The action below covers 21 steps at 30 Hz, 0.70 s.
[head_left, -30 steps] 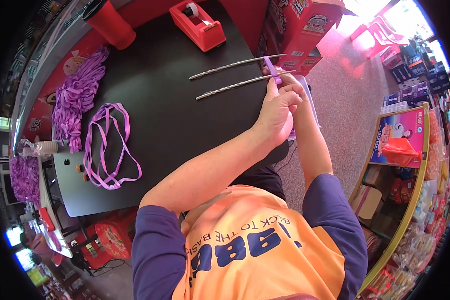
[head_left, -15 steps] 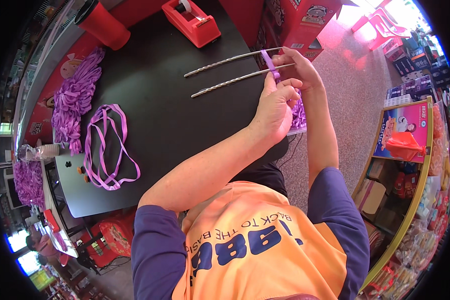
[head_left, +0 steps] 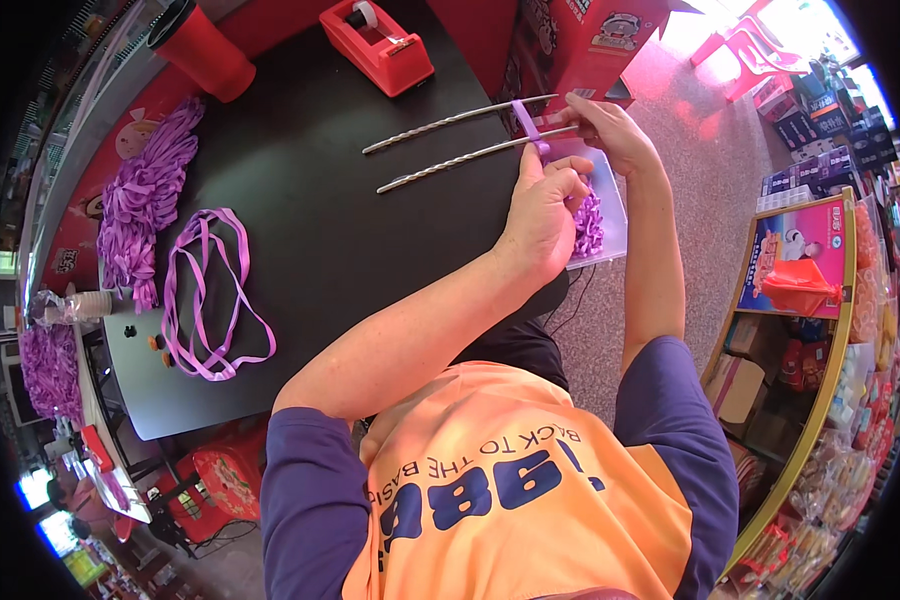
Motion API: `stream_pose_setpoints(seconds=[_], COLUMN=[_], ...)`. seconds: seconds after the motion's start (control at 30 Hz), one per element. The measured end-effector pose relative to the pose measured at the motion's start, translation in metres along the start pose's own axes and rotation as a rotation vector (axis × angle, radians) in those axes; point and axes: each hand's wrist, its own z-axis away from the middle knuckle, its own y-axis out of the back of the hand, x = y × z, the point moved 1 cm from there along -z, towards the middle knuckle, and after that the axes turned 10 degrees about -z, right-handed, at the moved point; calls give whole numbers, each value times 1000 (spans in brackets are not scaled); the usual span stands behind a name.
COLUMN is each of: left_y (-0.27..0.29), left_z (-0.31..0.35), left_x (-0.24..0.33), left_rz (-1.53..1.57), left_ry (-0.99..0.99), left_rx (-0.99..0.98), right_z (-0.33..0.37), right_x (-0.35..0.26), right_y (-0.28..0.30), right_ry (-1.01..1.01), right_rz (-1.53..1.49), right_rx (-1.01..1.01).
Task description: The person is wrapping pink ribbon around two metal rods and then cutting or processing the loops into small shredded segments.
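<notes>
Two slim twisted metal rods (head_left: pixel 450 127) extend leftward side by side over the black table. A purple ribbon (head_left: pixel 526 118) crosses both rods near their right ends. My left hand (head_left: pixel 548 205) is closed, its thumb and finger pinching the ribbon at the lower rod. Beside the rod ends, my right hand (head_left: pixel 615 138) has its fingers bent around the ribbon area; what they hold is hidden. Below my hands, a whitish plastic bin (head_left: pixel 613 190) contains curled purple ribbon pieces (head_left: pixel 588 228). A loose purple ribbon loop (head_left: pixel 210 290) lies at the table's left.
Left on the black table (head_left: pixel 320 240) are a big bundle of purple ribbon loops (head_left: pixel 148 200), a red tumbler (head_left: pixel 200 52) and a red tape dispenser (head_left: pixel 378 45). Red boxes (head_left: pixel 580 50) stand beyond the far right edge. A yellow-edged display shelf (head_left: pixel 790 380) is at right.
My right hand has shifted slightly right, apart from the ribbon. My left hand still pinches at the lower rod. The view has turned a little, showing more of the bin.
</notes>
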Motion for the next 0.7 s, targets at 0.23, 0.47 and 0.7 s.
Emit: stream_pose_setpoints(seconds=[0.23, 0.47, 0.7], left_y=[4, 3, 2], left_z=[-2, -1, 1], left_x=[-4, -4, -1], left_rz=[11, -16, -18], left_ry=[-21, -23, -2], left_rx=[-20, -24, 1], right_z=[11, -3, -20], right_x=[3, 16, 37], right_y=[-14, 0, -15], right_ry=[61, -25, -163], right_rz=[-127, -230, -450], right_rx=[-3, -89, -195])
